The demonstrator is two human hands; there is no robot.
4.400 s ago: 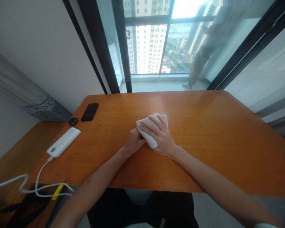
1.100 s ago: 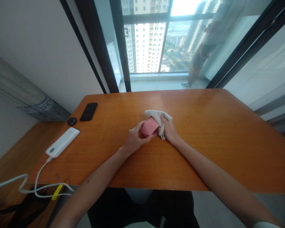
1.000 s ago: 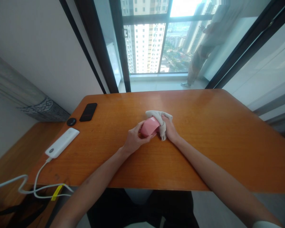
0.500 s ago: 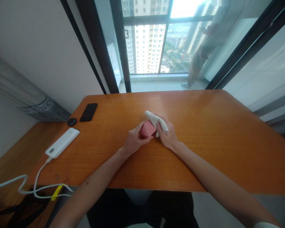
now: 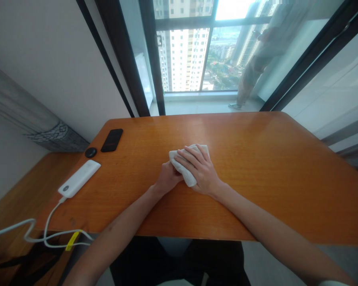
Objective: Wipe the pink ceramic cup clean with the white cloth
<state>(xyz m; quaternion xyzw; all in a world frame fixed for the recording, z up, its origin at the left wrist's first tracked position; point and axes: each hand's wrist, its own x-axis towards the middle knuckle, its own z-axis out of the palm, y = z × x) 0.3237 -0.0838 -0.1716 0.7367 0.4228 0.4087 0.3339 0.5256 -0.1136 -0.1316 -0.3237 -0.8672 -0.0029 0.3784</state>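
Observation:
A folded white cloth (image 5: 185,174) lies over the middle of my grip, above the wooden table (image 5: 256,178). My right hand (image 5: 204,171) rests on top of the cloth, fingers laid across it and pressing it down. At the cloth's left edge is my left hand (image 5: 168,176), its fingers curled beneath and mostly covered. The pink faceted block that it held a moment earlier is hidden by the cloth and my right hand.
To the left on the table are a black phone (image 5: 112,140), a round black disc (image 5: 90,152) and a white power bank (image 5: 79,178) with a white cable (image 5: 49,218). Beyond the far edge stands a glass door (image 5: 185,59) with a person's reflection.
My right hand has swung the cloth over the pink block, which showed before and is now covered. The right palm has turned downward; my left hand has stayed nearly in place.

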